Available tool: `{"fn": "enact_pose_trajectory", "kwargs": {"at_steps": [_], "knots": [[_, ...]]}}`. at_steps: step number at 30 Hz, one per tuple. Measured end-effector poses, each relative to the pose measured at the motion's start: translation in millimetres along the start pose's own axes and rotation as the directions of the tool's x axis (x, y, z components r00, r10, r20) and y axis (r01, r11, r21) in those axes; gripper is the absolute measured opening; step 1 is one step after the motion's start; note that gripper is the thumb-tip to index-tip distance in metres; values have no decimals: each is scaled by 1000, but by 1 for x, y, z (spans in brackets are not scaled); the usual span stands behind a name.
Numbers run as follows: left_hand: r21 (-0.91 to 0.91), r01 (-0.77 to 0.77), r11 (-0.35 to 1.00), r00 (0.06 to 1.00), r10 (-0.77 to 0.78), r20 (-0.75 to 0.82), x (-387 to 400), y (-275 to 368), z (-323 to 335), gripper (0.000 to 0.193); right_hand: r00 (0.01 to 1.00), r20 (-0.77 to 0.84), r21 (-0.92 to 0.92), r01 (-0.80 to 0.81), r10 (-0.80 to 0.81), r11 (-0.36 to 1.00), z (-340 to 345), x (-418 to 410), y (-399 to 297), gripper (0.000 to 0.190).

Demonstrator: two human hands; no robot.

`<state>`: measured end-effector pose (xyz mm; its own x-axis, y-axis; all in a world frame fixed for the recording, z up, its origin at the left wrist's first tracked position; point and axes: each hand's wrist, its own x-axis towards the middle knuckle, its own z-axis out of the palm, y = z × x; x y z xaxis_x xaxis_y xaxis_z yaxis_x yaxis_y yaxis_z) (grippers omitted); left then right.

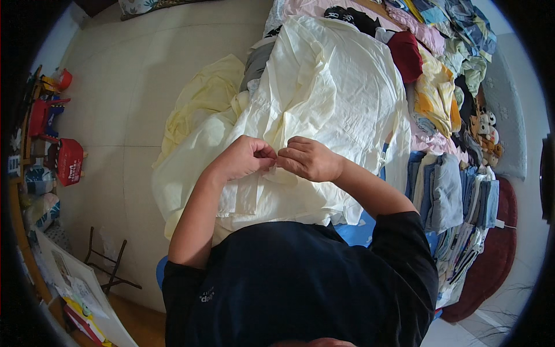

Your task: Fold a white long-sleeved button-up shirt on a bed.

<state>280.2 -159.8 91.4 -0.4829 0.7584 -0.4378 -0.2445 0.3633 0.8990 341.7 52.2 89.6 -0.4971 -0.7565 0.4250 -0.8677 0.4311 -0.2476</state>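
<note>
A cream-white long shirt lies spread out before me, its front wrinkled and its lower part across my lap. My left hand pinches the fabric along the front opening between thumb and fingers. Right against it, my right hand has its fingers curled onto the same spot of cloth. The fingertips of both hands almost touch, and whatever small part lies between them is hidden. Pale yellow fabric spreads out from under the shirt on the left.
Folded jeans and a stack of folded clothes stand at the right. Loose garments, a dark red one and a yellow one, lie beyond. Plush toys sit at the far right. A red stool stands left on the tiled floor.
</note>
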Motion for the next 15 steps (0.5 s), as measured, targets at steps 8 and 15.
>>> {"fn": "enact_pose_trajectory", "kwargs": {"at_steps": [8, 15], "knots": [[-251, 9, 968, 1000, -2, 28, 5, -8, 1, 10, 975, -194, 32, -100, 104, 995, 9, -9, -3, 26], [-334, -12, 943, 1000, 9, -11, 8, -17, 8, 13, 975, -169, 65, -136, 145, 989, 12, -17, -4, 28]]}}
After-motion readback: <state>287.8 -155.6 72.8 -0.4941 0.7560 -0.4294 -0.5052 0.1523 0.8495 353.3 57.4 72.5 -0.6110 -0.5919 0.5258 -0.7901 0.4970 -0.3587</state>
